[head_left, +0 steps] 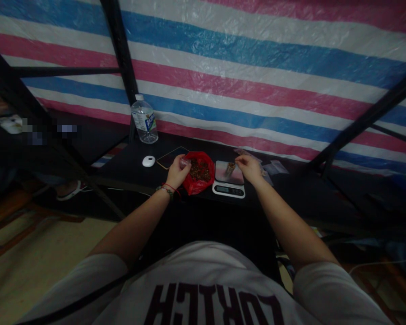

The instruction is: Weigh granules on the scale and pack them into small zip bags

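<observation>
A red plastic bag (198, 186) lies open on the dark table, full of brown and red dried bits (199, 169). My left hand (178, 171) is closed at its left edge, around a small shiny, see-through piece that I cannot identify. To the right of the bag is a white kitchen scale (228, 189) with a metal plate. On the plate stands a small clear container (229, 170) with brown bits in it. My right hand (250, 167) has its fingertips pinched together beside the container's top; anything between them is too small to tell.
Small clear plastic bags (276, 167) lie right of the scale. Left of the red bag are a dark flat device (172, 157), a white rounded object (149, 161) and a clear bottle (145, 119). Black frame posts (120, 49) and a striped sheet (240, 76) stand behind.
</observation>
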### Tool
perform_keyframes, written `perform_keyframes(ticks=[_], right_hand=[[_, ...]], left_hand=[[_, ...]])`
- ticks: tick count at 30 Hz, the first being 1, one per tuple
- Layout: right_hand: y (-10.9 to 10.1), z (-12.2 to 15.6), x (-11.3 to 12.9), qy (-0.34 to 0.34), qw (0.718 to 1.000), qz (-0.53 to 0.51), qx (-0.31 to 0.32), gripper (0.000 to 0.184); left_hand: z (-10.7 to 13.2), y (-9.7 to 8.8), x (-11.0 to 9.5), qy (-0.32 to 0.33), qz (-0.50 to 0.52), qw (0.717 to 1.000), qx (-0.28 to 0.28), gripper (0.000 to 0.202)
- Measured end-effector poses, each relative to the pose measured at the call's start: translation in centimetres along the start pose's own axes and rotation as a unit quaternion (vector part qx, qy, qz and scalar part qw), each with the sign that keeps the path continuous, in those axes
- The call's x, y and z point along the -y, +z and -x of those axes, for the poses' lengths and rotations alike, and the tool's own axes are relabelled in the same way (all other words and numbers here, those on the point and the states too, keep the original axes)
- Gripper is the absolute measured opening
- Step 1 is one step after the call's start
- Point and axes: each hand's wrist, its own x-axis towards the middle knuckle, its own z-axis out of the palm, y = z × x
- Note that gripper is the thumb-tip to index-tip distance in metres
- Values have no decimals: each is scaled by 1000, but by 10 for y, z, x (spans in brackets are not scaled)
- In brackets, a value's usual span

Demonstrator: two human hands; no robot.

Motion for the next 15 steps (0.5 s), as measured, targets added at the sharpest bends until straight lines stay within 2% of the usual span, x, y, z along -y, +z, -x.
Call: perform_keyframes(ticks=[5, 12, 15], right_hand=[[-4, 1, 5, 2, 1000, 29, 6, 16], [-3, -2, 1, 13, 1000, -22, -11, 18], [0, -3, 3, 26, 1000, -8, 0, 17]], left_hand=[[0, 0, -1, 1, 3, 1000, 3, 49], [0, 1, 2, 11, 5, 1000, -2, 50], [0, 1, 3, 13, 7, 1000, 1, 50]])
